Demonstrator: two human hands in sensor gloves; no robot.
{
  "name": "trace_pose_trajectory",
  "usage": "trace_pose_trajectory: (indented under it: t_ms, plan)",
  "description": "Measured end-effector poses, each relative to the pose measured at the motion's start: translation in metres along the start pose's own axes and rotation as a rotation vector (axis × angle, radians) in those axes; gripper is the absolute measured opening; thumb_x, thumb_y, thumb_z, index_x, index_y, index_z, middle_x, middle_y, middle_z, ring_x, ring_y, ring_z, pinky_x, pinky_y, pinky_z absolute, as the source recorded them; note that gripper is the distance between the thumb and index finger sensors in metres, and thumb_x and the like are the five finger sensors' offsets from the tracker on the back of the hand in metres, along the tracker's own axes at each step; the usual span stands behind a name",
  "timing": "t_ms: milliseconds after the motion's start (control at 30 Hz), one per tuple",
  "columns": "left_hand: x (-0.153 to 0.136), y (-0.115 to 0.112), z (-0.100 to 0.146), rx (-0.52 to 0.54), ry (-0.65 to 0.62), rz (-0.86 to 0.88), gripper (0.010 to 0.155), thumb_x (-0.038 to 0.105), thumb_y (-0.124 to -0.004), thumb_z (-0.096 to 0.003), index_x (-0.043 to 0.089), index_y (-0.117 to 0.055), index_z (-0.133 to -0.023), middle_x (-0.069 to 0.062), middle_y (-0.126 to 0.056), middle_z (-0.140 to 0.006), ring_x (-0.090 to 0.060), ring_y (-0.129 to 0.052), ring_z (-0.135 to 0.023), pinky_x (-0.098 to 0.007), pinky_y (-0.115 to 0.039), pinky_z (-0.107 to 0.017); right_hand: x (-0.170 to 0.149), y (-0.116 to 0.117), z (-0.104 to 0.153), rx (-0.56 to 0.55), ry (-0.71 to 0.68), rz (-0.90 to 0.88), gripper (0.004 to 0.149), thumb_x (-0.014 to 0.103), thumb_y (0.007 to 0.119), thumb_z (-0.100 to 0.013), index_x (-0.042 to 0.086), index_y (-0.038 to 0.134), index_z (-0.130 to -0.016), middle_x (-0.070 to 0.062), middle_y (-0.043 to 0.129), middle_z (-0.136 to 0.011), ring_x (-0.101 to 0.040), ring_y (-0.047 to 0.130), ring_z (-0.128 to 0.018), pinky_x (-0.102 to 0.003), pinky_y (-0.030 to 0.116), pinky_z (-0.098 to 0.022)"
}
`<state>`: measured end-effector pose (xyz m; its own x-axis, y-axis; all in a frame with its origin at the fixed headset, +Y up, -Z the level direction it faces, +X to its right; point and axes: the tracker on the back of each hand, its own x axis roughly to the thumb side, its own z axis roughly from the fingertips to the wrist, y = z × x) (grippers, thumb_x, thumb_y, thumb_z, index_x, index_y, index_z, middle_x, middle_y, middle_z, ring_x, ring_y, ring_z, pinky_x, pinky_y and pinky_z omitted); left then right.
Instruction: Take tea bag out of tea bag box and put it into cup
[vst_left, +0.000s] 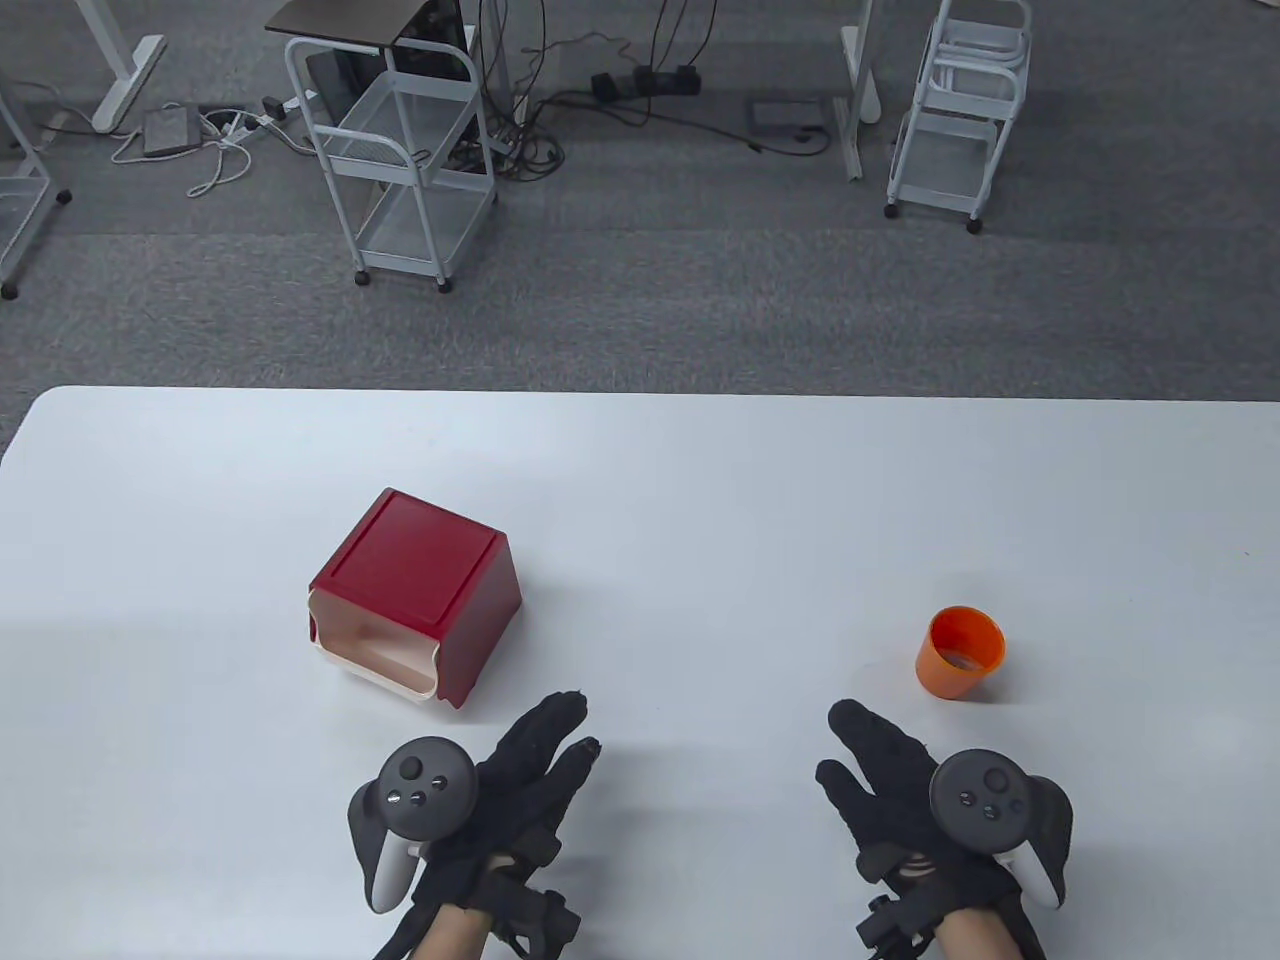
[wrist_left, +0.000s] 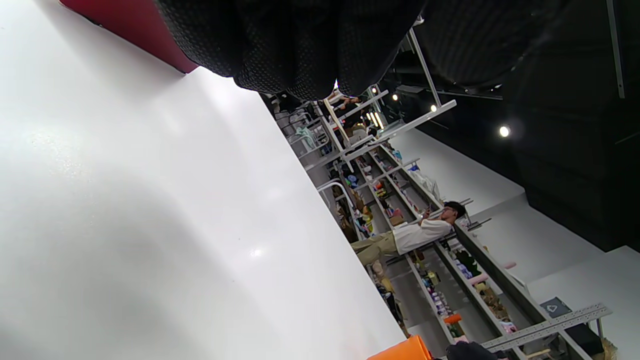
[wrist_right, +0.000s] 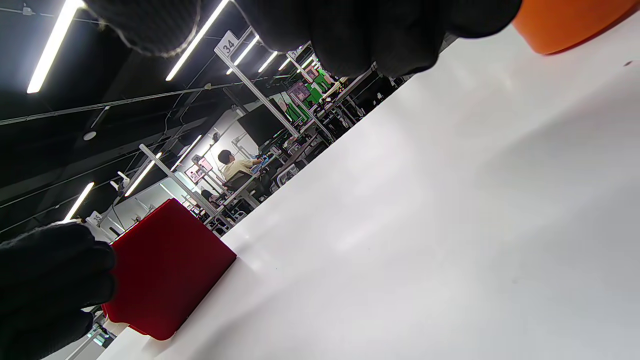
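Left hand (vst_left: 520, 790) low over the near edge of the bench (vst_left: 700, 480), fingers spread and extended, holding nothing; tracker strapped across its back. Right hand (vst_left: 900, 800) likewise flat and wide, empty, fingers pointing away from the body. Both hands apart from every object, in what reads as a start posture ahead of any reach. Just beyond the left hand, the tea bag box (vst_left: 415, 595): red shell, cream front drawer or dispensing mouth turned toward the person, presumably so that the opening can be reached without turning the box. No tea bag visible in any view; contents of the box hidden behind the cream front. Beyond and slightly to the right of the right hand, the cup (vst_left: 960, 652): orange, upright, mouth open upward, ready to receive a drop from above. Box and cup well apart, one ahead of each hand, a layout that probably favours left-hand extraction or steadying and right-hand delivery. Task judged not yet begun; next move likely a reach to the box front.
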<state>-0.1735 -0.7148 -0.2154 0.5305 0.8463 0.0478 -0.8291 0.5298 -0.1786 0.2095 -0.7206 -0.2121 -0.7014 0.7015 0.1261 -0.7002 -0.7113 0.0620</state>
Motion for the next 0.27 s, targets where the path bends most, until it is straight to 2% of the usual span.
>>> trace_pose_trajectory:
  t_ms: [267]
  plan:
    - [-0.0002, 0.0, 0.0004, 0.001, -0.001, 0.004, 0.066, 0.059, -0.066, -0.0497, 0.028, -0.068, -0.108, -0.005, -0.068, -0.118, -0.031, -0.072, -0.104, -0.043, -0.065, -0.075, 0.0002, 0.0005, -0.0001, 0.003, 0.002, 0.002, 0.065, 0.051, 0.07, -0.048, 0.014, 0.057, -0.101, -0.023, 0.063, -0.104, -0.053, 0.067, -0.088, -0.064, 0.057, -0.066]
